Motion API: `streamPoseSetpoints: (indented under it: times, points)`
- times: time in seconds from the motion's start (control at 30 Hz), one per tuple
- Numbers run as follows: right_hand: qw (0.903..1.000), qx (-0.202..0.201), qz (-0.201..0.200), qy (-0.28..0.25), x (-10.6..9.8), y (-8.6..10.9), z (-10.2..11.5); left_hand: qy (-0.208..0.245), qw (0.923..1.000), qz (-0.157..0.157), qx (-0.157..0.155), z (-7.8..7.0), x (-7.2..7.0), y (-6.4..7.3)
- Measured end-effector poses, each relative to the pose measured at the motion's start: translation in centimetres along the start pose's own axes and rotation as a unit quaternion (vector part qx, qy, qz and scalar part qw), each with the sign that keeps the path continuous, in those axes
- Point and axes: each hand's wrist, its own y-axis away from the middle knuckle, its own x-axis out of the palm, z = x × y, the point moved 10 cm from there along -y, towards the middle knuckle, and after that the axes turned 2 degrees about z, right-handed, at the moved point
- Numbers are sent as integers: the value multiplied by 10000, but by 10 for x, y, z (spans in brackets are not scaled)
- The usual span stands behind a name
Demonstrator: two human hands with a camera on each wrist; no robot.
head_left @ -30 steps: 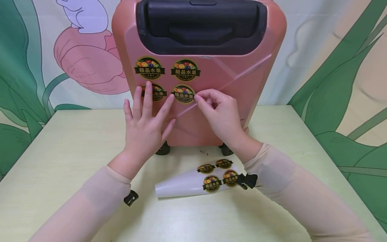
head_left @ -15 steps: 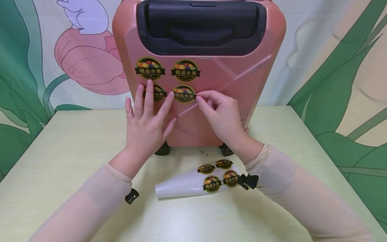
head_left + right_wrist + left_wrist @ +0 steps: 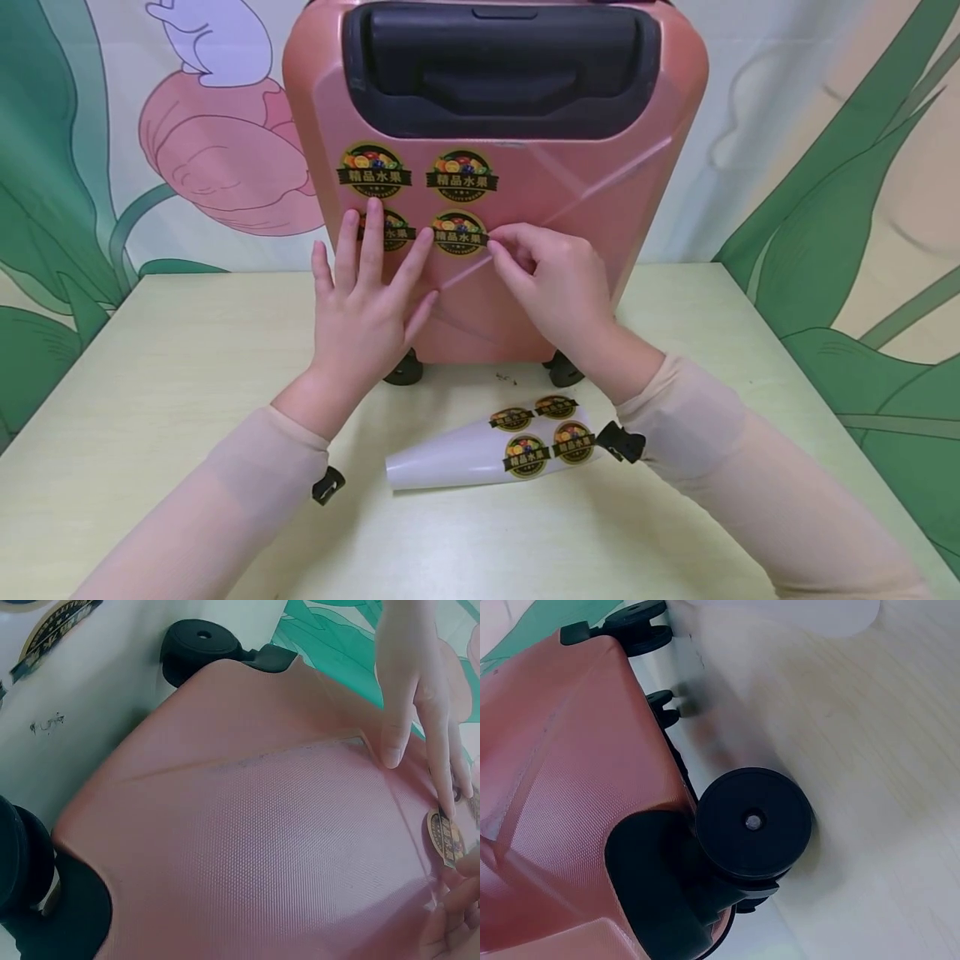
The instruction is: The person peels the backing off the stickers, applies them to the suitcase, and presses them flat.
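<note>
Left hand (image 3: pixel 360 321) spread, partly hiding one sticker (image 3: pixel 396 232), right hand (image 3: pixel 561 279) pinching neighbouring sticker (image 3: pixel 461 237), curled sheet (image 3: pixel 453 461) before pink suitcase (image 3: pixel 600 217)

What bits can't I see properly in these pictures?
Lower-left sticker: in the head view, the left hand covers part.
Right tip of the lower-right sticker: in the head view, the right hand hides it, so I can't tell if it's stuck down.
Top of the suitcase: cut off by the head view's top edge.
Dark marks on the table: too small to read in the head view.
</note>
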Motion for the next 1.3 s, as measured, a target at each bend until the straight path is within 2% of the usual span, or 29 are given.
streamPoseSetpoints:
  times: [0.23, 0.33, 0.4, 0.53, 0.63, 0.7, 0.83, 0.9, 1.03, 1.3]
  points:
    - [9967, -280, 5, 764, -3, 2, 9, -21, 10000, 9, -10, 0, 1, 1]
    - [9946, -465, -159, 916, -9, 2, 13, -21, 10000, 28, -11, 0, 1, 1]
    - [9923, -730, -373, 934, -17, 0, 17, -13, 10000, 22, -10, -1, 1, 1]
    - [9775, -1613, -1099, 797, -40, -5, 34, 1, 10000, -52, -34, 0, 0, 0]
    - [9642, -2058, -1375, 945, -52, -11, 44, -6, 9999, -105, -53, 0, -1, 2]
    - [9621, -2049, -1248, 1298, -52, -17, 44, -6, 9999, -90, -59, 1, -1, 2]
    - [9569, -1814, -527, 2205, -38, -27, 35, -9, 10000, -52, -26, 1, 1, 3]
    - [9550, -1679, -342, 2423, -35, -29, 33, 10, 10000, -9, 43, 0, 2, 2]
    - [9522, -1552, -306, 2613, -35, -35, 36, 7, 9996, -39, 267, -4, 3, 0]
    - [9610, -1063, -180, 2546, -29, -41, 29, -138, 9957, -429, 806, -13, 3, -10]
